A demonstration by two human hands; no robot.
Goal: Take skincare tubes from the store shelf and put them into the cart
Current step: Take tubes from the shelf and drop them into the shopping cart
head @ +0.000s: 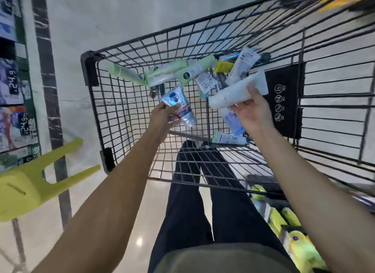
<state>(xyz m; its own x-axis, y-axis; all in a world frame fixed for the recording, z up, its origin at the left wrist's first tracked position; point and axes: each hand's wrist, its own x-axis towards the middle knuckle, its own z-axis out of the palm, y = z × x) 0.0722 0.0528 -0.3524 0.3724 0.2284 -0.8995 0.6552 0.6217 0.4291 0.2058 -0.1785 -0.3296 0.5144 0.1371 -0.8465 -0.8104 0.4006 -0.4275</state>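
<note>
Both my hands reach into a black wire shopping cart. My left hand grips a silver-blue skincare tube above the cart's floor. My right hand holds a white tube between thumb and fingers, over the heap. Several tubes lie in the cart: pale green ones at the far side, a white one, a yellow one, a lilac-white one and a small green-capped one under my right hand.
A store shelf with price tags runs along the left edge. A yellow-green plastic stool stands at the lower left. Yellow packages sit low on the right. My dark trousers show through the cart mesh.
</note>
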